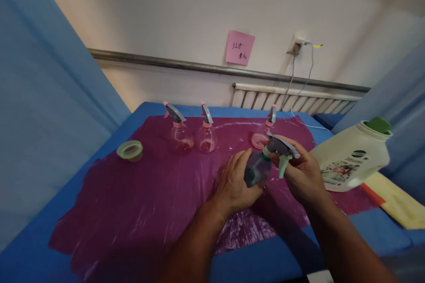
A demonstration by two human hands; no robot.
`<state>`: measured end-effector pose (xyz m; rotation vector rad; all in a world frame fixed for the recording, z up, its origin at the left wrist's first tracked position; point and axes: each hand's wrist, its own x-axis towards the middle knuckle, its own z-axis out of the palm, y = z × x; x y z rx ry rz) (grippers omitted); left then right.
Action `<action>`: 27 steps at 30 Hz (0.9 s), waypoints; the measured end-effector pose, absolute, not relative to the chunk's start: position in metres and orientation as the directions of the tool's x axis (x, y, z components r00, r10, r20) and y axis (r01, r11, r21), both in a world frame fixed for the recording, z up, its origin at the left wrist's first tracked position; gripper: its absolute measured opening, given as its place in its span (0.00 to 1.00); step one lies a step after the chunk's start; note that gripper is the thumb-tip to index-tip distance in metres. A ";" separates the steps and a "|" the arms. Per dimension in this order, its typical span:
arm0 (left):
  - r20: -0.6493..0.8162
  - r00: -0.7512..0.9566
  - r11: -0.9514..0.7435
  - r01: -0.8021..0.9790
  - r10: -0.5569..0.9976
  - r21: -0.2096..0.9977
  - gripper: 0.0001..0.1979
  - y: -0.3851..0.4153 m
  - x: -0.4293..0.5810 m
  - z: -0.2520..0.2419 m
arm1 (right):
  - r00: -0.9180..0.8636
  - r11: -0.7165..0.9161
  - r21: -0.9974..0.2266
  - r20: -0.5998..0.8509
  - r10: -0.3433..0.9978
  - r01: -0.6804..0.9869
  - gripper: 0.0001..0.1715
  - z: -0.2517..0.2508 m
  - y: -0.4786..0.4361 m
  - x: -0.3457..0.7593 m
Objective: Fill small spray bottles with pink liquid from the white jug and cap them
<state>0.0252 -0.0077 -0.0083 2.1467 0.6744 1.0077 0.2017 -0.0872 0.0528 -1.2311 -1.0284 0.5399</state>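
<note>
A dark teal spray bottle (258, 169) is tilted between my two hands, its grey head and pale green trigger pointing right. My left hand (236, 181) wraps round the bottle's body. At the neck and spray head, the fingers of my right hand (300, 172) are closed. Beyond my hands stands a clear spray bottle (271, 117) with a pink collar, partly hidden. Two more clear spray bottles with pink triggers, one (182, 138) left of the other (206, 137), stand upright further left. Just right of my right hand is a large white jug (353, 154) with a green opening.
Purple plastic sheeting (159, 194) covers much of the blue bed surface (245, 265). A pale green funnel-like cup (130, 150) stands at the left, and a yellow cloth-like item (403, 199) lies at the right. Blue curtains (49, 97) hang on both sides; a metal rail (186, 64) runs along the wall.
</note>
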 end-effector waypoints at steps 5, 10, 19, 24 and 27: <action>0.402 0.595 -0.588 0.151 0.696 0.795 0.45 -0.010 0.025 -0.006 | 0.430 0.286 -0.935 0.350 0.832 0.209 0.29 0.044 -0.089 0.211; 0.357 0.617 -0.543 0.138 0.701 0.828 0.45 -0.010 0.024 -0.006 | 0.454 0.275 -0.948 0.318 0.832 0.159 0.26 0.038 -0.086 0.214; 0.233 0.733 -0.275 -0.065 0.639 0.959 0.45 -0.006 0.017 -0.005 | 0.380 0.245 -0.969 0.239 0.894 0.033 0.22 0.032 -0.082 0.224; 0.241 0.687 -0.376 0.051 0.686 0.925 0.50 -0.008 0.019 -0.002 | 0.425 0.229 -0.973 0.206 0.881 -0.002 0.27 0.032 -0.081 0.225; 0.319 0.682 -0.520 0.106 0.658 0.847 0.55 -0.008 0.021 -0.006 | 0.475 0.220 -0.975 0.185 0.860 -0.018 0.37 0.034 -0.080 0.219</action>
